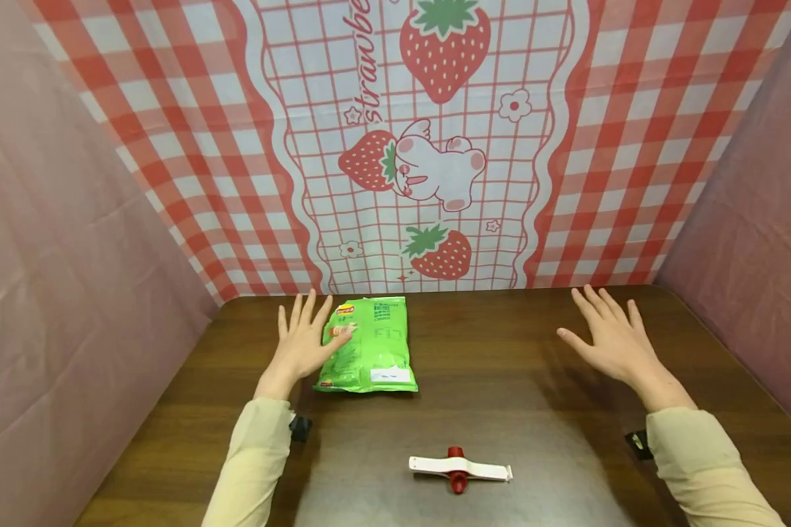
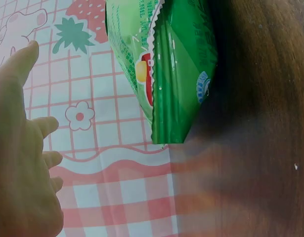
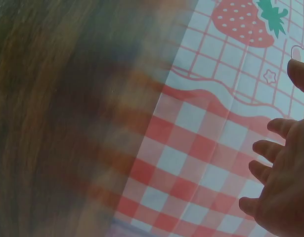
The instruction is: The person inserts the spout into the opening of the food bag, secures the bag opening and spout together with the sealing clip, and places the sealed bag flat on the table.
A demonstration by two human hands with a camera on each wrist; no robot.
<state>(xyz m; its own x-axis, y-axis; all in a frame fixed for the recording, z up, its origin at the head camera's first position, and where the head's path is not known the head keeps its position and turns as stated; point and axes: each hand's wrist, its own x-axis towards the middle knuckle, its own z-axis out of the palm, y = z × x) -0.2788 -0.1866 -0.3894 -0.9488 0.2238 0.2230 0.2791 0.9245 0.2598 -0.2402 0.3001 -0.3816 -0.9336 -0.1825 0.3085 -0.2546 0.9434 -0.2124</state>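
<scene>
A pink curtain [image 1: 72, 219] hangs at the far left. Next comes the left hand [image 1: 303, 344], palm down with fingers spread and thumb out, a pale sleeve [image 1: 247, 454] behind it and a black device [image 1: 300, 429] at the wrist. Seen from the head, its thumb overlaps the left side of a green snack bag [image 1: 369, 359] — yet the left wrist view shows a gap between them. The bag lies on the brown wood-grain counter [image 1: 501, 380] near its back edge, a white label [image 1: 390, 375] at its lower right. Behind stands a strawberry-print cloth [image 1: 428, 183] with red checked sides. Nearer the front, right of the bag, a white band [image 1: 428, 465] crosses a small red piece [image 1: 458, 483]; whether it wraps around it I cannot tell. Well apart on the right, the right hand [image 1: 613, 340] holds nothing, its fingers spread — thumb pointing inward — before another pink curtain [image 1: 751, 219].
</scene>
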